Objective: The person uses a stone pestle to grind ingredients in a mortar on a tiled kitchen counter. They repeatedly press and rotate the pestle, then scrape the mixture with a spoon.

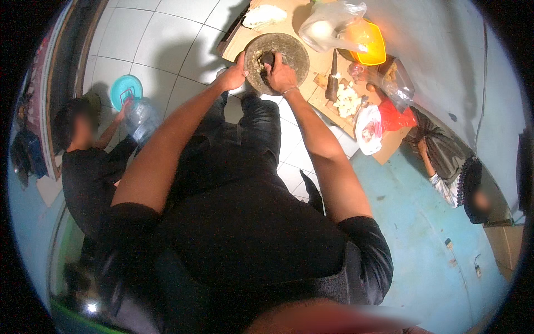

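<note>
A wide round stone mortar [297,53] rests at the near edge of a low wooden table. My left hand [234,76] grips its left rim. Inside the bowl, my right hand [282,75] is closed around a dark pestle [267,58], its lower end down in pale crushed food [255,62]. To the right of the mortar lies a knife with a wooden handle [332,87], the blade pointing away from me. Beside the handle is a heap of chopped pale pieces [347,100], too small to name surely.
Behind the mortar stand a clear plastic bag [321,29] and a yellow plastic container [375,44]. Red [398,116] and white [368,131] plastic bags lie at the table's right. At left, a person [89,167] holds a large clear bottle [142,119] near a turquoise basin [125,89]. Another person [448,167] is at right.
</note>
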